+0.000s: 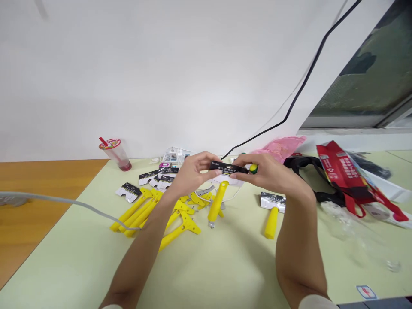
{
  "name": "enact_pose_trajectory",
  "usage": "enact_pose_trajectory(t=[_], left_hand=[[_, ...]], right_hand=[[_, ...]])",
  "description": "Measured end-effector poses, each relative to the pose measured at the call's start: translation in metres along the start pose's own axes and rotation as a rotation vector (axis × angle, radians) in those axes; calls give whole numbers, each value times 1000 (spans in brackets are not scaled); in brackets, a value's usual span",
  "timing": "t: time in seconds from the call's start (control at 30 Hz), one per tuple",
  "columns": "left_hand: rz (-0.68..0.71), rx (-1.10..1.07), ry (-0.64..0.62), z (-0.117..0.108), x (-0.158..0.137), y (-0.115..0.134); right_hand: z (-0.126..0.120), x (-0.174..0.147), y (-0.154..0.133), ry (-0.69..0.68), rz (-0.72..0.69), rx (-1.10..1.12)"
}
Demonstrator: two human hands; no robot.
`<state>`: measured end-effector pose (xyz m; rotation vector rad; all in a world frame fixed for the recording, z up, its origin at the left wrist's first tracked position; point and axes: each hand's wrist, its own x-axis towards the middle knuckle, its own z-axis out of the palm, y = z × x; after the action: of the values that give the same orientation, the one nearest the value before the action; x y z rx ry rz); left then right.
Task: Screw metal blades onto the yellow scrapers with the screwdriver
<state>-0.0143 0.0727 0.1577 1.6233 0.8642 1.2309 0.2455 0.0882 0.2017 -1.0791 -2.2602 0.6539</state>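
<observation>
My left hand (198, 171) and my right hand (262, 171) pinch the two ends of a black-and-white printed card sleeve (229, 167). A yellow scraper handle (219, 201) extends below the sleeve towards me; whether its head sits inside the sleeve is hidden. A green-and-yellow rounded end (253, 168) shows at my right fingers, perhaps of a screwdriver. To the left lies a pile of yellow scrapers (138, 214), with several printed card sleeves (128, 192) behind it. Right of my hands, another yellow scraper (271, 223) has a card sleeve (272, 201) over its head.
A plastic cup (117, 154) with a red straw stands at the back left. A red printed bag (343, 171), black straps (305, 163) and clear plastic wrap (347, 219) lie right. A black cable (302, 94) runs down the wall; a grey cable (71, 201) crosses the left side.
</observation>
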Motion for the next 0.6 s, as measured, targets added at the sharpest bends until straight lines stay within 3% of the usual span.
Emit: enact_pose_trajectory(t=[0.13,0.23,0.3,0.43,0.6], left_hand=[[-14,66,-155,17,2,-18],[-33,189,-236,15,0,-17],[-27,260,-206,5,-2,-9],[46,307,-76,-26,-9,13],[82,338,55,-62,-26,41]], right_hand=[[2,-13,12,-123,34,-47],[-7,-26,39,-200,108,-70],[-18,-36,65,-213,197,-70],[-37,-53,121,-217,520,-29],[-32,-60,153,-318,647,97]])
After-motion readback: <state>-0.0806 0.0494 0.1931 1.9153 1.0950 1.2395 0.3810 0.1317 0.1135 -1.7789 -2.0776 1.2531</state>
